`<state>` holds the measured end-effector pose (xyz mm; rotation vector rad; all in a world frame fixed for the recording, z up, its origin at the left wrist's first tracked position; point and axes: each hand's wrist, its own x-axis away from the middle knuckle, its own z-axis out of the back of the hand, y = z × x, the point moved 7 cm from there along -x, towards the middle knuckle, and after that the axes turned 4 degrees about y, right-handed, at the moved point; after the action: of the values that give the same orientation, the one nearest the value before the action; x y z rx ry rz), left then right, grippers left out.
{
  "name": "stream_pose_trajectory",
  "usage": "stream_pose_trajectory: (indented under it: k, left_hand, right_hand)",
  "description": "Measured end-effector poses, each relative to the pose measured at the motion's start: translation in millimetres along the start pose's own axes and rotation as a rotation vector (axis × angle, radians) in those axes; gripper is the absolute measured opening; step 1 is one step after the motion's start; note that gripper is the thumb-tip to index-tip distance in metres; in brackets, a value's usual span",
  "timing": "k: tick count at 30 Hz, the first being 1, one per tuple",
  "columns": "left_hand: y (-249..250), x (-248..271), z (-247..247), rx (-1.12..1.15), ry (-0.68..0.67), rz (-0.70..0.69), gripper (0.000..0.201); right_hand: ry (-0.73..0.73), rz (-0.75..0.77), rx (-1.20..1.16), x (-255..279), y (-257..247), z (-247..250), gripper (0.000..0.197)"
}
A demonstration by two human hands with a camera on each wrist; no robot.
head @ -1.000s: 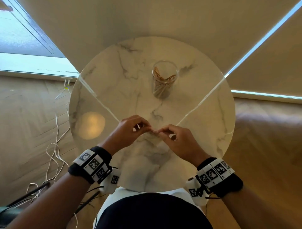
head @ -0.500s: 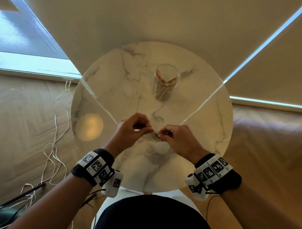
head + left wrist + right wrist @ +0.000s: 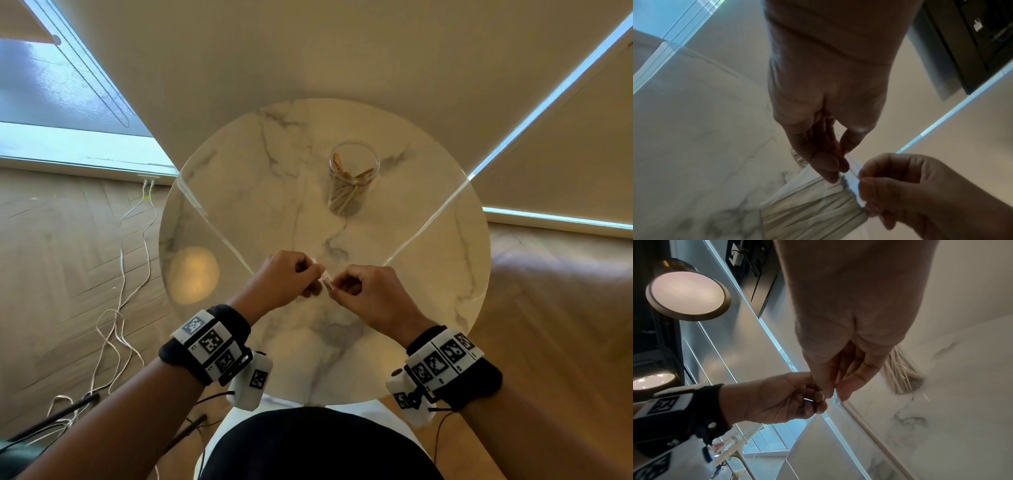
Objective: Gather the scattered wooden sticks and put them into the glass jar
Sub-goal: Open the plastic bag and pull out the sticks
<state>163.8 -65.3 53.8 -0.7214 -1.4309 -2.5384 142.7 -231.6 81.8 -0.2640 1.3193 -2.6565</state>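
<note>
Both hands meet over the near part of the marble tabletop (image 3: 239,192): the left hand (image 3: 286,281) and the right hand (image 3: 366,291) each have fingertips pinched on a thin wooden stick (image 3: 852,167) held between them, though whether it is one stick or a few is hard to tell. Well beyond them the glass jar (image 3: 352,178) stands upright, already holding a bundle of sticks. No other loose sticks show on the tabletop, so this looks like the last of the gathering; the pinched wood is not yet in the jar.
</note>
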Motion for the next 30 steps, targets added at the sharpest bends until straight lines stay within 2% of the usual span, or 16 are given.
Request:
stream_pose_trajectory:
  k: [5, 10, 14, 20, 25, 30]
  left_hand:
    - [-7, 0, -5, 0.328, -0.077, 0.091, 0.020]
    - [-15, 0, -8, 0.528, -0.152, 0.140, 0.018]
    - [-15, -1, -9, 0.583, -0.124, 0.109, 0.023]
    - [-15, 1, -12, 0.608, -0.087, 0.087, 0.036]
    - [-19, 1, -13, 0.613, -0.094, 0.082, 0.042]
    - [-19, 4, -15, 0.621, -0.131, 0.082, 0.043]
  right_hand:
    - [-0.012, -0.088, -0.047, 2, 3, -3, 0.022]
    - [-0.016, -0.131, -0.066, 2, 6, -4, 0.018]
    - [0.002, -0.142, -0.056, 5, 8, -5, 0.017]
    - [-0.025, -0.174, -0.090, 7, 10, -9, 0.026]
    - [-0.016, -0.216, -0.129, 8, 13, -10, 0.013]
    - [-0.039, -0.271, -0.209, 11, 16, -14, 0.012]
